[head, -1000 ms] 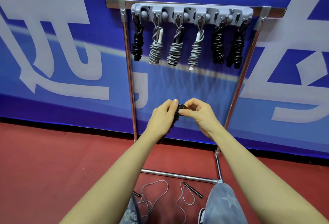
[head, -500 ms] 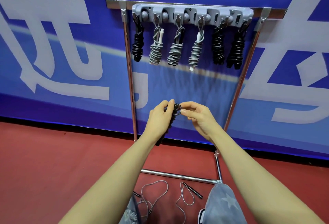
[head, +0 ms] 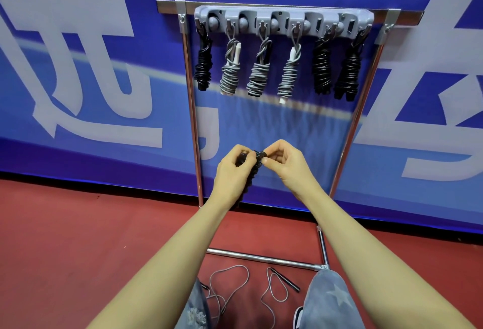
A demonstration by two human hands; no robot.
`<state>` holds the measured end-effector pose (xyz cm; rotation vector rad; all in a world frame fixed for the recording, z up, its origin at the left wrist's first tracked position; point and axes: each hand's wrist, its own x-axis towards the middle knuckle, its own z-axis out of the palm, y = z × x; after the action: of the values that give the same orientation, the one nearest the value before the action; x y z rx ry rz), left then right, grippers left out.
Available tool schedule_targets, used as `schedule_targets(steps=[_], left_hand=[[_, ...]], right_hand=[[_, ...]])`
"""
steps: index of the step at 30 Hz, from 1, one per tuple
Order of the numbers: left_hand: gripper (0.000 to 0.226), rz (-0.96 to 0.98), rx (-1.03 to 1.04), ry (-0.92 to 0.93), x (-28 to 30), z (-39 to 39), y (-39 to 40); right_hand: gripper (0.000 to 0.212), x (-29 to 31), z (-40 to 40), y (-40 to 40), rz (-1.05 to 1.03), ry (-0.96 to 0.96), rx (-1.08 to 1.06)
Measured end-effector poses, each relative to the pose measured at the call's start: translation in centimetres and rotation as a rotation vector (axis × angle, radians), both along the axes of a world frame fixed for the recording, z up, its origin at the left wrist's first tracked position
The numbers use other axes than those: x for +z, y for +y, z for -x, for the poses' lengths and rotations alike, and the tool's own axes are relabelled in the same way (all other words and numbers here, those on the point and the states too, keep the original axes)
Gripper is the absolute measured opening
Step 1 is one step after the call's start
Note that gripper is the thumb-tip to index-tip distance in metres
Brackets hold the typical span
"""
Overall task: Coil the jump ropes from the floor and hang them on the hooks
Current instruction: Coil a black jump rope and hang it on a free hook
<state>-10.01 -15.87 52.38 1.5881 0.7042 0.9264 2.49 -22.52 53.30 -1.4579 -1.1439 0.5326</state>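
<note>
**Before the chrome rack: coiled black rope in both hands**

Before the rack (head: 192,109), at mid-height, both my forearms reach forward and converge, wrists bent slightly inward so the hands meet in front of the blue banner (head: 78,41).

Item 1. Left hand (head: 231,174): fingers curled round the black jump rope bundle (head: 254,169), thumb up against its top, palm turned to the right. The bundle runs down along the inner edge of this hand.

Item 2. Right hand (head: 286,165): fingers bent, thumb and forefinger pinching the top end of the same bundle, knuckles raised toward the banner. The two hands are touching or nearly so at the rope's upper end; I cannot tell which.

Item 3. Grey hook bar (head: 283,21) across the top of the rack, six coiled ropes hanging from it: a black one at far left (head: 203,67), three grey ones (head: 258,72) in the middle, two of them with white handles showing, and two black ones (head: 322,67) at the right.

Item 4. Loose grey rope (head: 230,280) on the red floor (head: 78,237), lying in open loops between my knees, just this side of the rack's lower crossbar (head: 261,258). One dark handle (head: 286,280) lies angled beside the right loop; the other end runs under my left knee.

Item 5. Denim-clad knees (head: 330,300) at the bottom edge, a pale star printed on the right one.
</note>
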Motion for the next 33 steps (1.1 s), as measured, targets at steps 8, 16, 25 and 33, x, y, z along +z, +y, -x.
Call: schedule_targets(steps=[8,16,25,33], left_hand=[[0.032,-0.004,0.017,-0.036,0.1,-0.1,-0.1],[0.031,0.025,0.044,-0.049,0.1,-0.4,0.0],[0.032,0.060,0.018,0.080,0.5,-0.2,0.7],[0.030,0.145,0.048,0.082,0.1,-0.7,0.1]], right_hand=[[0.012,0.2,0.4,0.2,-0.041,-0.054,-0.106],[0.013,0.2,0.6,1.2,-0.009,-0.158,-0.139],[0.014,0.3,0.7,1.6,-0.009,-0.130,-0.157],[0.020,0.0,0.3,1.4,0.032,-0.133,-0.199]])
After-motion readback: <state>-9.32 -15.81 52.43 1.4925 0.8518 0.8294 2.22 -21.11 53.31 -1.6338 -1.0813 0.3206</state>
